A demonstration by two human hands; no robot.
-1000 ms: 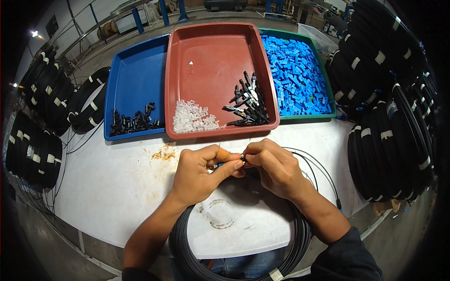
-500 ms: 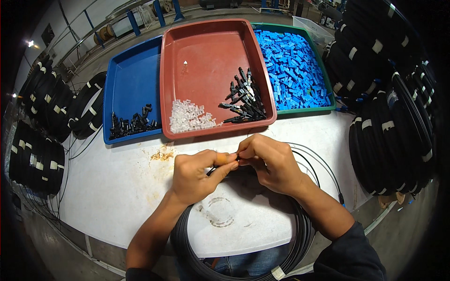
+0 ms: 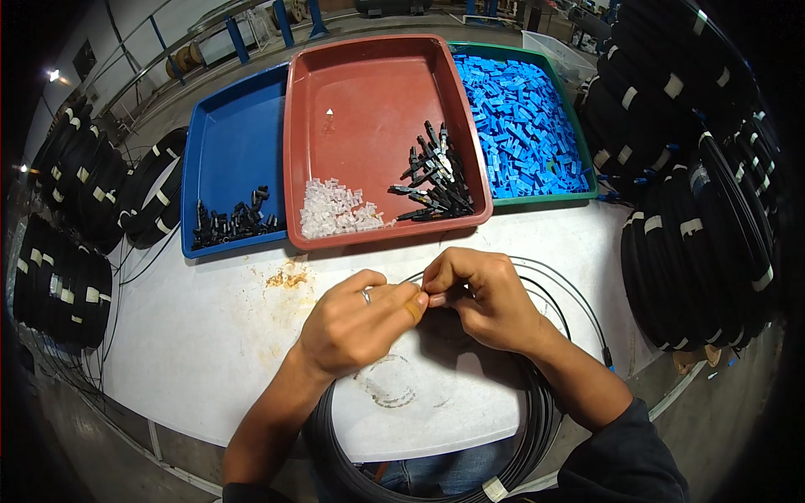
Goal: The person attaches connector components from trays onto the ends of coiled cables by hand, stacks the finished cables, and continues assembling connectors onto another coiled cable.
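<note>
My left hand and my right hand meet above the table, fingertips pinched together. What lies between them is small and hidden by the fingers. The left hand wears a ring and an orange-tan wrap on one finger. Under both forearms lies a coil of black cable, bound with white tape at the near edge. Thin cable loops run behind the hands and to the right. One ends in a black connector with a blue tip.
Beyond my hands stand a blue tray with black sleeves, a red tray with clear pieces and black connectors, and a green tray of blue clips. Cable coils are stacked right and left.
My left hand has rolled over, its back and ring now showing, and its fingers have closed in front of the pinch. My right hand has shifted slightly down and stays pinched.
</note>
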